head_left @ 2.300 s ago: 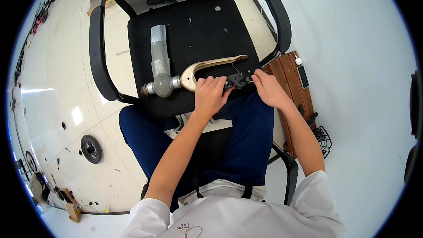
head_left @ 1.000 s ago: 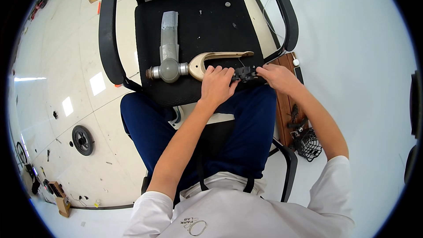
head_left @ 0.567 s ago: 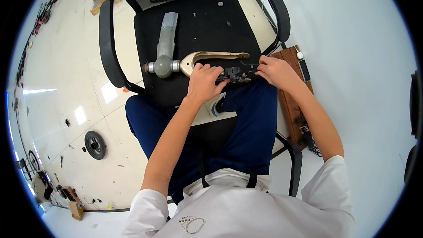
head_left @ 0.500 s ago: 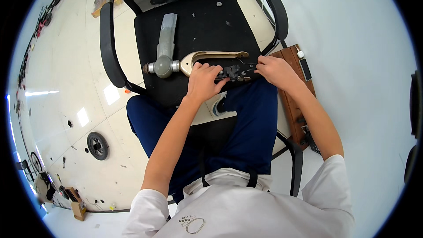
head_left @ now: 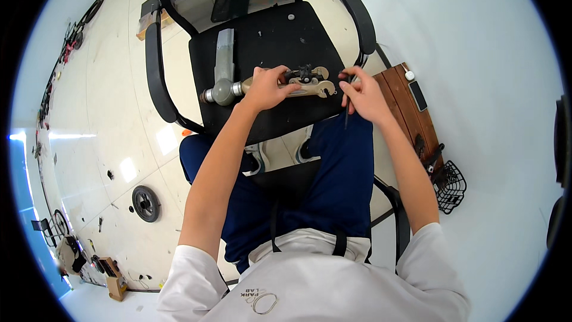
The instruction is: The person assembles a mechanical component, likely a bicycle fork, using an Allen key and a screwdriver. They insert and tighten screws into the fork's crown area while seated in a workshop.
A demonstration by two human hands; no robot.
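Beige part with grey tube lies on the black chair seat, now turned so its dark fitting faces up. Left hand clamps the part's near end, as before. Right hand has come off the fitting; it pinches a thin dark tool just right of the part. Judgement: hands regrouping between passes on the fitting. Wooden box sits right.

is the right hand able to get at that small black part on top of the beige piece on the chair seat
Probably yes: the right hand sits just right of the beige piece, nothing between it and the black part; the left hand grips further left.
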